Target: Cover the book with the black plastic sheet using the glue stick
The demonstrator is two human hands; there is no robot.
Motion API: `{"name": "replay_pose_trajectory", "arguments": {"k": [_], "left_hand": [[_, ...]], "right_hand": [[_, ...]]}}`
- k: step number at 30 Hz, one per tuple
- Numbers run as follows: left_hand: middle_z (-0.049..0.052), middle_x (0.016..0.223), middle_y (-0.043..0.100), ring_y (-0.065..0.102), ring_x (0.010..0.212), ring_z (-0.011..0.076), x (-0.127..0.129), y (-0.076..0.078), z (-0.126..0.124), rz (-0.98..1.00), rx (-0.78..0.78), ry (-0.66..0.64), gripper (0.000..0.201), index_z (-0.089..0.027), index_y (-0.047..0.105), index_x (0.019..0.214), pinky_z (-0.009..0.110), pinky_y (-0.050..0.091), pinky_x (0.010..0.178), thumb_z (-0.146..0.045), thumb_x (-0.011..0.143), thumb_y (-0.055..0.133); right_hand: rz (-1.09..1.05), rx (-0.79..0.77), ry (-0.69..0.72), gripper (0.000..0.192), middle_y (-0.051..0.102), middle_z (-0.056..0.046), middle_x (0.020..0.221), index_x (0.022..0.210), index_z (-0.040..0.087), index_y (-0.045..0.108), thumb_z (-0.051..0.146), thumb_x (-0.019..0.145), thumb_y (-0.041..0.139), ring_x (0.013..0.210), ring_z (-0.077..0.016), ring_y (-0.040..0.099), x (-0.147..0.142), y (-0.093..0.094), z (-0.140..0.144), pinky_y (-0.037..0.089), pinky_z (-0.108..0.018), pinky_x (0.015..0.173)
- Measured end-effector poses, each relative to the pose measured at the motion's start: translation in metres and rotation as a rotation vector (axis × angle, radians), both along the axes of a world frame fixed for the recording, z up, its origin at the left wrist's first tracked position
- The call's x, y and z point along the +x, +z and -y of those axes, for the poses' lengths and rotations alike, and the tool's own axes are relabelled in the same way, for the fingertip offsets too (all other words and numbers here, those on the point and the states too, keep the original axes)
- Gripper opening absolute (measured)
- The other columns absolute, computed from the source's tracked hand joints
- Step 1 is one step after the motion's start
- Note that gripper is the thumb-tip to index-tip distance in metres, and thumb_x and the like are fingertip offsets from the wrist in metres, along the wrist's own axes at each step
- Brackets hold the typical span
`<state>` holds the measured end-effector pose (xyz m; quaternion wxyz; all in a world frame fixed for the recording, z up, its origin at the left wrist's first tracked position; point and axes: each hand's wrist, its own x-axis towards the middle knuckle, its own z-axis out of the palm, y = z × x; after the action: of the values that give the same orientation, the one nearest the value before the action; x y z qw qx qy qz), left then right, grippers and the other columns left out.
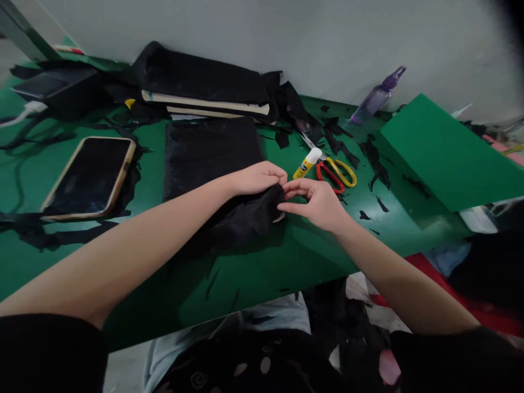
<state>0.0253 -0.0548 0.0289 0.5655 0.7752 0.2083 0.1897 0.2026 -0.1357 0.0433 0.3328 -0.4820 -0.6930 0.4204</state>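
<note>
Pinching black cloth [241, 218] in both grips, left hand [257, 177], right hand [317, 202]; green table [286, 256], grey wall [286, 38].

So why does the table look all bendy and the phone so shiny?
In the head view, the wide lens curves the green table near the edges; the phone screen mirrors soft light; the top right corner goes dark; the black cloth between both hands loses detail in shadow.

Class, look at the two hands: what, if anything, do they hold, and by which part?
Both hold the black fabric piece at its right-hand edge: the left hand grips it from above, the right hand pinches it with its fingers.
</note>
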Motion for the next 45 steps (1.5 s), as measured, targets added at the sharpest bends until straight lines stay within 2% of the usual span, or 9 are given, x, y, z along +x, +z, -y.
{"name": "replay_pose_trajectory", "arguments": {"k": [6,13,21,25,28,32,35,39,45], "left_hand": [[-0.003,0.061,0.046,0.042,0.059,0.0077,0.000,-0.002,-0.001,0.044,-0.006,0.010,0.013,-0.015,0.050,0.060,0.021,0.035,0.061,-0.016,0.070,0.041],[-0.001,0.067,0.055,0.048,0.065,0.0087,-0.001,-0.001,0.000,0.052,-0.047,0.020,0.013,-0.015,0.051,0.062,0.022,0.039,0.068,-0.016,0.070,0.042],[-0.001,0.066,0.053,0.048,0.064,0.0091,0.000,0.001,0.001,0.004,0.009,0.027,0.013,-0.015,0.051,0.060,0.023,0.039,0.065,-0.015,0.068,0.040],[-0.002,0.063,0.051,0.045,0.061,0.0086,0.001,0.001,0.002,-0.024,0.046,0.026,0.014,-0.015,0.052,0.061,0.022,0.037,0.062,-0.013,0.066,0.039],[-0.002,0.062,0.049,0.044,0.060,0.0084,0.002,0.000,0.002,-0.035,0.069,0.016,0.013,-0.015,0.051,0.061,0.021,0.036,0.061,-0.013,0.065,0.038],[-0.002,0.063,0.049,0.044,0.060,0.0086,0.002,0.001,0.002,-0.044,0.065,0.013,0.013,-0.015,0.050,0.061,0.021,0.036,0.062,-0.015,0.066,0.039],[-0.002,0.064,0.050,0.044,0.061,0.0087,0.001,0.002,0.002,-0.040,0.056,0.024,0.013,-0.015,0.051,0.061,0.022,0.036,0.064,-0.015,0.067,0.039],[-0.002,0.065,0.052,0.045,0.062,0.0084,0.001,0.002,0.002,-0.021,0.022,0.034,0.013,-0.015,0.051,0.060,0.022,0.038,0.065,-0.014,0.067,0.039],[-0.001,0.066,0.055,0.049,0.063,0.0084,0.000,-0.002,0.000,0.067,-0.101,0.061,0.013,-0.014,0.052,0.060,0.021,0.041,0.065,-0.013,0.069,0.043]], "right_hand": [[-0.022,-0.017,-0.073,0.025,0.070,-0.003,0.081,0.082,0.018,0.068,0.034,0.065,0.077,0.080,-0.0189,0.066,-0.006,-0.008,0.000,0.053,-0.035,0.078],[-0.054,0.097,-0.050,0.014,0.069,-0.002,0.086,0.073,0.020,0.070,0.032,0.069,0.074,0.085,-0.0183,0.063,-0.008,-0.013,0.005,0.051,-0.033,0.082],[-0.117,-0.176,-0.125,0.032,0.071,-0.003,0.081,0.089,0.019,0.071,0.033,0.062,0.079,0.076,-0.0170,0.066,0.001,-0.014,0.015,0.054,-0.032,0.074],[-0.161,-0.275,-0.162,0.033,0.071,-0.003,0.077,0.084,0.017,0.070,0.031,0.057,0.082,0.075,-0.0164,0.067,0.007,-0.015,0.020,0.055,-0.032,0.075],[-0.169,-0.320,-0.128,0.032,0.071,-0.004,0.079,0.086,0.017,0.070,0.028,0.058,0.081,0.076,-0.0162,0.067,0.010,-0.015,0.023,0.055,-0.032,0.076],[-0.164,-0.352,0.023,0.036,0.072,-0.005,0.088,0.095,0.017,0.068,0.025,0.062,0.079,0.081,-0.0173,0.068,0.010,-0.011,0.023,0.054,-0.035,0.081],[-0.044,-0.216,0.078,0.027,0.071,-0.004,0.089,0.094,0.017,0.067,0.025,0.069,0.073,0.084,-0.0183,0.067,0.007,-0.007,0.021,0.052,-0.036,0.082],[0.167,0.071,0.026,0.011,0.070,-0.002,0.088,0.085,0.020,0.068,0.020,0.074,0.065,0.085,-0.0178,0.064,0.003,-0.002,0.018,0.048,-0.035,0.085],[0.190,0.221,-0.046,0.007,0.069,0.000,0.085,0.081,0.020,0.066,0.019,0.075,0.064,0.082,-0.0173,0.063,-0.006,-0.005,0.011,0.047,-0.032,0.082]]}}
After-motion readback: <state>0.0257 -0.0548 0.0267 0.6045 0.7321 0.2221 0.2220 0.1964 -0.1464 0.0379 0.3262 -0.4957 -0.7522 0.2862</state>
